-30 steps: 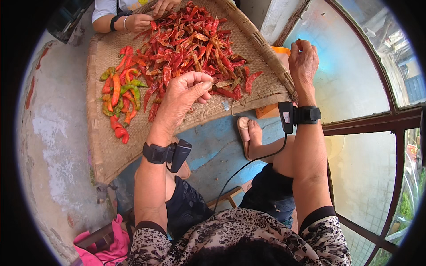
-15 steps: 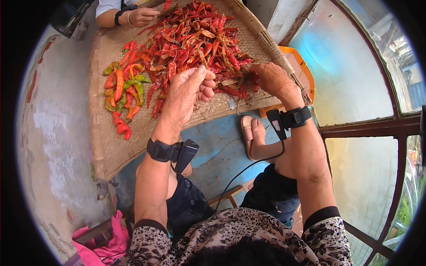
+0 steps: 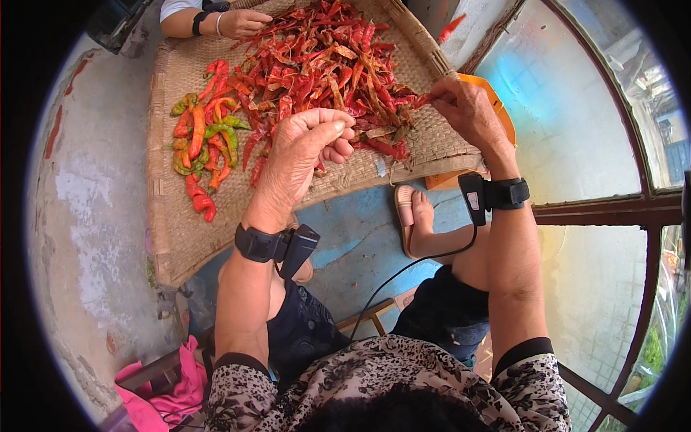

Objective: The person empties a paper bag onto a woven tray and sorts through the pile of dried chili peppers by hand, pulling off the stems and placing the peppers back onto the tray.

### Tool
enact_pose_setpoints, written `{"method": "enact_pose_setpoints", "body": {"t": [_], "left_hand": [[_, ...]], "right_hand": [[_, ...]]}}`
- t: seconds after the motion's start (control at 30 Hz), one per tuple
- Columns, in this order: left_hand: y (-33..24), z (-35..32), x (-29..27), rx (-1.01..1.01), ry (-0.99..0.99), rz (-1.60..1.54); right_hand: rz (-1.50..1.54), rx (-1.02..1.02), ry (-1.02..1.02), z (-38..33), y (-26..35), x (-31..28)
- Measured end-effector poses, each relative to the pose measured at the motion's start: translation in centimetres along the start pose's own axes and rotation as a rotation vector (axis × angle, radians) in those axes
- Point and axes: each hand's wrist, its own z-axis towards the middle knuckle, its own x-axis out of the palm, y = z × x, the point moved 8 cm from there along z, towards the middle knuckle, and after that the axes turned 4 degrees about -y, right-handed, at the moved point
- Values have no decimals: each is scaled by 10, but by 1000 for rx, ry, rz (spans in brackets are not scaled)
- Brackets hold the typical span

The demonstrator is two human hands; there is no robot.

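Note:
A heap of dried red chili peppers (image 3: 327,61) covers the middle of a woven bamboo tray (image 3: 191,248). My right hand (image 3: 471,115) is closed over the tray's right rim, its fingertips pinching a dried chili pepper (image 3: 415,101) that points left toward the heap. At the heap's near edge my left hand (image 3: 309,147) is raised, thumb and forefinger pressed together and the other fingers curled. Whatever it may hold is too small to make out. Left of the heap lie fresher red, orange and green peppers (image 3: 198,133).
Another person's hand (image 3: 243,24) rests at the far left of the heap. A loose red pepper (image 3: 451,28) shows beyond the far right rim, seemingly in the air. An orange container (image 3: 497,108) stands under the right rim, near a window (image 3: 568,108). A pink cloth (image 3: 176,389) lies lower left.
My right hand has moved right and up from the heap with a dried chili pepper. The other person's hand no longer shows a red pepper; one now appears past the far right rim.

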Motion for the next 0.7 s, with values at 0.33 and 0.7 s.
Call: {"method": "enact_pose_setpoints", "body": {"t": [0.33,0.7], "left_hand": [[-1,-4,0,7,-56,140],[0,-6,6,19,-20,172]], "right_hand": [[-91,151,-525,-8,-48,-62],[-86,-53,-222,-9,2,-5]]}}
